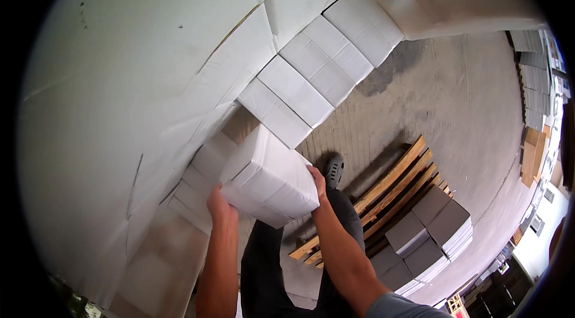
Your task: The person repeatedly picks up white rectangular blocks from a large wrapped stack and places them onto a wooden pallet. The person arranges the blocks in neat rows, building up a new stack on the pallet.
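A white paper-wrapped block [272, 177], shaped like a box, is held up in front of my legs. My left hand [221, 203] is closed around its left lower side, and my right hand [317, 181] grips the right side. The block is tilted, with overlapping folds showing on its near face. Just beyond it, a row of similar white blocks [296, 90] runs away along the base of a tall white stack. A brownish gap [241, 124] shows in that row beside the held block. More white blocks [209, 156] sit to its left, partly hidden by it.
At my right a wooden pallet [389, 180] lies on the concrete floor [449, 96], carrying several grey-topped stacks [440, 216]. The tall white stack [132, 90] rises close on my left. My shoe [335, 171] stands near the pallet. Further stacks [533, 78] line the far right.
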{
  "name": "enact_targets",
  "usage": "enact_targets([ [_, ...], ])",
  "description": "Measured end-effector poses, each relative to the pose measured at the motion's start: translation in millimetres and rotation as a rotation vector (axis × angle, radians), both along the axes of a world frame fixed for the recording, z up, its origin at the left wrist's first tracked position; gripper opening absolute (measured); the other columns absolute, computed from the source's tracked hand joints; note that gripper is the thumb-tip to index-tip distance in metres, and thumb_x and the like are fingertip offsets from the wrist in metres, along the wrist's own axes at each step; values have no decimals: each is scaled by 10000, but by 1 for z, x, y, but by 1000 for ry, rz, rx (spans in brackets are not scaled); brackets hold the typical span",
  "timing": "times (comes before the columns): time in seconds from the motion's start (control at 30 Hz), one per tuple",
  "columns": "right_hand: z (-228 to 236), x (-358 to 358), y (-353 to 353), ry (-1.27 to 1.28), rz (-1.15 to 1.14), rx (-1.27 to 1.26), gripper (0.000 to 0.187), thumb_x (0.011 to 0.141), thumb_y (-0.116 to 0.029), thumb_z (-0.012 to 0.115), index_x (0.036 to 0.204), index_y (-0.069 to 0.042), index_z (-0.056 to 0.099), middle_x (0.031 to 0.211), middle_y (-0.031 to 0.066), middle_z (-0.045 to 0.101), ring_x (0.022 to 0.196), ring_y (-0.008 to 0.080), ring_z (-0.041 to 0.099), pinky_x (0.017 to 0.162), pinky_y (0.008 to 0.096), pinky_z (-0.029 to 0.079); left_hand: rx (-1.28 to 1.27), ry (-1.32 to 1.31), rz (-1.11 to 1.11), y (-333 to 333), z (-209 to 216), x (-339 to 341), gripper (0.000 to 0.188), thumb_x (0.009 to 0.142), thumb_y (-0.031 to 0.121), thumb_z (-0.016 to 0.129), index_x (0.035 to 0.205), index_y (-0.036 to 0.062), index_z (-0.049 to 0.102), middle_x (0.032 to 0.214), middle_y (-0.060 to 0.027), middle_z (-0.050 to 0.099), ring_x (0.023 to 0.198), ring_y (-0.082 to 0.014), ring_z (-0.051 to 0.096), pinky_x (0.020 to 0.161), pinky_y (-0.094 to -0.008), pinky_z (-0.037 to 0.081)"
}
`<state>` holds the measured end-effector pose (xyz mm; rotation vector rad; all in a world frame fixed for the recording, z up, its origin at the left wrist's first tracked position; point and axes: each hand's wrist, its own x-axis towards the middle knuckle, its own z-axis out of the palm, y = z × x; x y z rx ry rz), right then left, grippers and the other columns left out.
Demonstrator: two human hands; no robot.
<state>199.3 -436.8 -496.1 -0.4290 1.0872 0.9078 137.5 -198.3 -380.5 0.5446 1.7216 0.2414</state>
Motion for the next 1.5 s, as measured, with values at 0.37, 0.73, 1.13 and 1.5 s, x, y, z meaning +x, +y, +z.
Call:
enact_targets([
  [0.37,-4,8,61,-21,-209,-60,460,904,-357,383,1201,-33,519,1143,120,589,1008,300,572,887,394,451,64,-9,-67,39,-10,45,355,873,213,479,1107,-53,502,1100,-144,549,1006,-258,550,873,-350,436],
  [0.73,-72,-15,111,-76,-167,-257,523,888,-461,416,1268,-105,472,1222,55,542,1089,241,516,899,378,423,546,216,-1186,-24,-29,33,545,872,215,445,1301,-98,323,1358,-259,343,1271,-367,324,1048,-378,273],
  [1.13,80,3,-60,-332,568,-415,483,893,-347,496,1211,16,472,1131,145,562,1002,265,580,855,371,446,975,111,-1560,-45,215,48,359,889,107,477,1209,-53,443,1330,-249,386,1211,-393,396,996,-430,338],
  [1.5,305,-65,-320,-165,487,-797,441,902,-358,481,1101,34,522,1023,138,602,918,244,611,762,355,492,1708,280,-1869,74,422,148,498,942,245,422,1357,-2,301,1418,-196,276,1296,-358,280,1048,-450,255],
])
